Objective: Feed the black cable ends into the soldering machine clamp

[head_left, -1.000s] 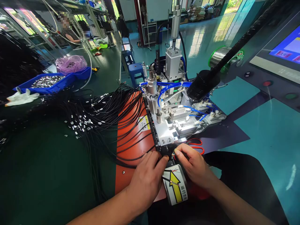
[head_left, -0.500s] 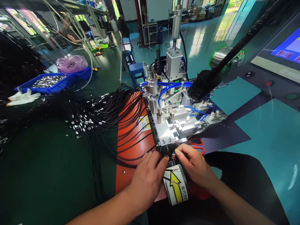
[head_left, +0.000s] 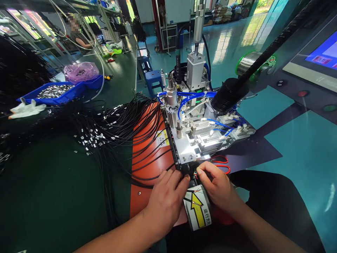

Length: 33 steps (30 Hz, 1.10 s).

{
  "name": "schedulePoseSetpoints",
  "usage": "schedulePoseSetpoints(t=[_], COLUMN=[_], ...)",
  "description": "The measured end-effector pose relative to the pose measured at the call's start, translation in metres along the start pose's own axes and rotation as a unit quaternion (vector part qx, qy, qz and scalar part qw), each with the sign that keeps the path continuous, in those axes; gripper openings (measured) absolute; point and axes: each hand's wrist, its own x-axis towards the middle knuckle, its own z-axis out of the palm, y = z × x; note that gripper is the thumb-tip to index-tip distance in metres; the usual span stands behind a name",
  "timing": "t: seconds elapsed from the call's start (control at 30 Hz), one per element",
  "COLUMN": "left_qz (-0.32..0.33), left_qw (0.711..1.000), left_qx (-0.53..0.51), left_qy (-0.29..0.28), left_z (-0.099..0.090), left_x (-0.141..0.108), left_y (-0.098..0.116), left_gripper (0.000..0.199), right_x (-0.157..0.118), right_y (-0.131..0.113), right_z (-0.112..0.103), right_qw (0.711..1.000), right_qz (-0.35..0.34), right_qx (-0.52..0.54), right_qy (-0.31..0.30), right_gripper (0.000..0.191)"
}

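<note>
My left hand (head_left: 168, 195) is closed at the front edge of the metal machine (head_left: 188, 144), its thumb and curled fingers holding down a black cable (head_left: 143, 185). The cable's stripped end shows thin coloured wires (head_left: 195, 173) between my two hands. Those wires are pinched between thumb and index finger of my right hand (head_left: 217, 179); the fingertips partly hide them. Just below, two more cable ends with bared wires lie over a white plate (head_left: 198, 211) with a yellow arrow. Red-handled scissors (head_left: 223, 169) rest behind my right hand.
Many black cables with metal plugs (head_left: 92, 138) spread over the green table and orange plate (head_left: 150, 158). Blue trays (head_left: 65, 95) of small metal parts and a white glove (head_left: 27, 109) lie far left. A solder spool (head_left: 249, 65) and control panel (head_left: 310, 79) stand right. A person sits far back.
My hands stay almost in place, with only slight finger movement at the wires. The camera view has shifted very little.
</note>
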Motion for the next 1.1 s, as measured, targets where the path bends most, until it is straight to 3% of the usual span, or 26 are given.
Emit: schedulePoseSetpoints(t=[0.23, 0.43, 0.6, 0.8, 1.1], left_qz=[0.016, 0.017, 0.012, 0.024, 0.016], left_qw=[0.999, 1.0, 0.999, 1.0, 1.0], left_qx=[0.031, 0.009, 0.003, 0.001, -0.018], left_qy=[-0.013, -0.017, -0.03, -0.003, -0.007], left_z=[-0.001, -0.001, 0.001, -0.001, -0.002], left_x=[0.0, 0.0, -0.002, 0.0, -0.002], left_y=[-0.001, -0.003, -0.003, -0.003, -0.002], left_gripper=[0.028, 0.028, 0.027, 0.026, 0.027], right_x=[0.001, -0.004, -0.017, -0.016, -0.012], right_y=[-0.003, 0.004, -0.004, -0.014, -0.013], right_z=[0.005, -0.006, -0.01, -0.002, -0.005], right_qw=[0.999, 0.993, 0.998, 0.998, 0.998], right_qz=[0.033, 0.115, 0.06, 0.064, 0.031], right_qx=[-0.005, 0.025, 0.016, -0.003, -0.049], right_qy=[0.025, 0.004, -0.011, 0.009, 0.012], right_gripper=[0.023, 0.03, 0.021, 0.023, 0.022])
